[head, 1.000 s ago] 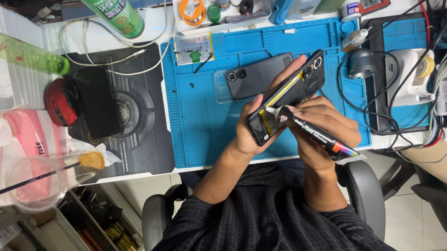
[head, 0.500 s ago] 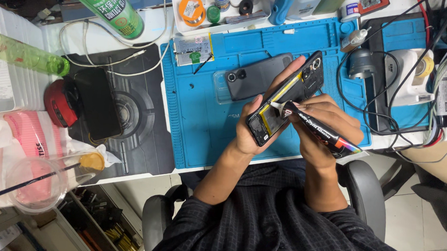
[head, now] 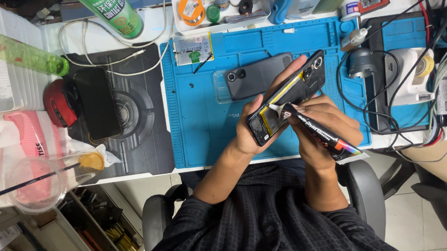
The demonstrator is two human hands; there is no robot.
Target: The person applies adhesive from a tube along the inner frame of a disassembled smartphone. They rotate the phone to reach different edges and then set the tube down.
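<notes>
Glue going onto an opened phone

The left hand (head: 251, 135) grips the opened phone (head: 286, 104) above the blue mat (head: 198, 108); the right hand (head: 324, 127) is clamped on a black glue tube (head: 318, 132), nozzle at the frame. The back cover (head: 257, 76) lies off (how much edge is coated is hard to see).

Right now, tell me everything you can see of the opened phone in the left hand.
The opened phone is a black slab with its back off, showing a dark interior with yellow strips along one side and camera lenses at the far end. It lies tilted, slanting above the blue mat. The left hand grips its near end from below. The pale tip of a black tube, held by the right hand, touches its inside.
</notes>
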